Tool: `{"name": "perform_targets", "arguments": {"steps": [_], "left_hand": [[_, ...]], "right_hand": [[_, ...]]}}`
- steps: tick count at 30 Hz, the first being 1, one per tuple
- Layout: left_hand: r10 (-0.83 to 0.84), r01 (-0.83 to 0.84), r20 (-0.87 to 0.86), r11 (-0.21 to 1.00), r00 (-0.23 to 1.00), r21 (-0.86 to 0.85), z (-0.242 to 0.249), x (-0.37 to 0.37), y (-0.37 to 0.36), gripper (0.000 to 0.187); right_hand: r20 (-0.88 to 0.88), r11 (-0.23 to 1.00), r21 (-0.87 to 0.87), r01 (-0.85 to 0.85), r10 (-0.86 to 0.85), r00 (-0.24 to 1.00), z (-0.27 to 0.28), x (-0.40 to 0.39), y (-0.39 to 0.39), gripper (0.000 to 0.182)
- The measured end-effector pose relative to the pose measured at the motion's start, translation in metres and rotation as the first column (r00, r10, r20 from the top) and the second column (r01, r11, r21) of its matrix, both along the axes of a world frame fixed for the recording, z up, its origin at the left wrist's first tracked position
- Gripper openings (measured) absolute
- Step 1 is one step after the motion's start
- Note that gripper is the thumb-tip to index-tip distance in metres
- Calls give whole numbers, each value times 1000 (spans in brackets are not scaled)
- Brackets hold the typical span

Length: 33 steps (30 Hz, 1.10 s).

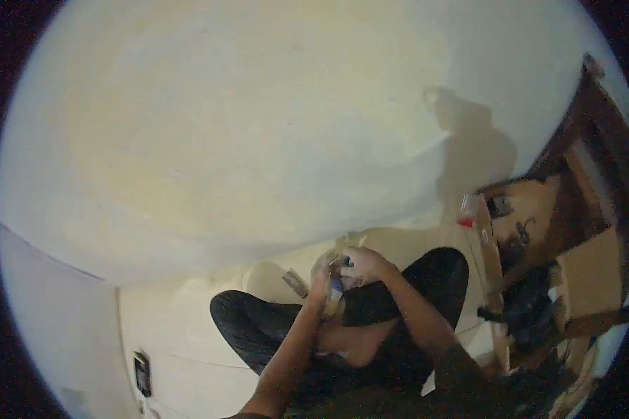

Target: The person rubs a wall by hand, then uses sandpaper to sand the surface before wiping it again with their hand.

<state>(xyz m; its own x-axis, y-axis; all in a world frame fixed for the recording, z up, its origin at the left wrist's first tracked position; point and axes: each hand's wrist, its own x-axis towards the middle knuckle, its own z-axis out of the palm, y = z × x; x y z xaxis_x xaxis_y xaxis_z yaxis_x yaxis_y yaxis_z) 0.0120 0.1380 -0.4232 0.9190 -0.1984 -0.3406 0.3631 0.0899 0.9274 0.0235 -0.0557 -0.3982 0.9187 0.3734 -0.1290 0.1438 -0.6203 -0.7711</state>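
My left hand [323, 270] and my right hand [365, 264] meet above my crossed legs, close to the wall. Both have their fingers bent around something small; a dark bit [346, 262] shows between them, but its kind is too blurred to tell. Just beyond my fingers is a pale, flat-looking piece [349, 241]. Below the left hand a small blue and yellowish item [336, 288] shows near my wrist. A greyish packet-like thing [295, 283] lies on the floor left of my hands.
A cardboard box [493, 258] with black items stands on the right, beside dark wooden furniture [586, 157]. A clear, red-ended container [467, 209] is at the box's corner. A black rectangular object [142, 373] lies on the floor at left. The wall [244, 140] rises ahead.
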Motion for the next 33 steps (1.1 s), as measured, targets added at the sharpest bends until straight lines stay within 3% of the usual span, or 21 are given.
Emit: {"name": "perform_targets", "arguments": {"steps": [1,4,6,7,10,12,16,18,22,24,26,28,30,31,33], "left_hand": [[-30,30,45,999,999,16,-24,-2,4,46],[-43,-45,-220,923,974,-383,-44,-6,14,48],[68,-225,-353,876,933,-426,-5,-9,10,50],[118,-314,-416,841,902,-441,22,-12,7,51],[22,-170,-260,809,965,-563,81,-17,-6,49],[-56,-155,-265,690,963,-707,55,-13,1,45],[-173,-107,-223,508,959,-855,13,-6,16,42],[-125,-134,-247,570,961,-810,12,-5,11,42],[-62,-133,-237,679,970,-722,10,-5,7,43],[-83,-81,-180,660,980,-747,37,-9,3,43],[-68,-73,-160,670,985,-739,49,-8,1,42],[-16,-112,-174,706,985,-700,46,-6,0,41],[-79,-142,-243,626,967,-767,31,-5,10,39],[-113,-158,-273,585,955,-796,27,-4,13,38],[-98,-124,-234,623,967,-773,29,-5,13,36]], "right_hand": [[-47,1000,-4,-30,30,998,4,0,-1,55],[-133,998,11,-56,57,989,13,-3,2,53],[-100,999,39,-10,14,995,6,3,10,53],[-114,991,134,20,-5,993,2,5,15,52],[-187,932,349,101,-37,982,-6,15,20,49],[-270,893,420,159,-44,962,-14,16,22,47],[-208,831,519,201,-106,972,-12,13,23,40],[-226,770,598,223,-105,968,-10,16,24,37],[-223,804,534,262,-165,961,5,11,23,32],[-162,828,514,225,-164,973,0,13,24,34],[-240,808,522,274,-170,956,14,8,27,33],[-261,771,563,298,-177,949,17,5,30,31],[-225,714,636,293,-191,955,-1,9,31,28],[-259,714,618,329,-211,943,-15,15,30,28],[-325,712,577,401,-250,912,-39,25,26,27]]}}
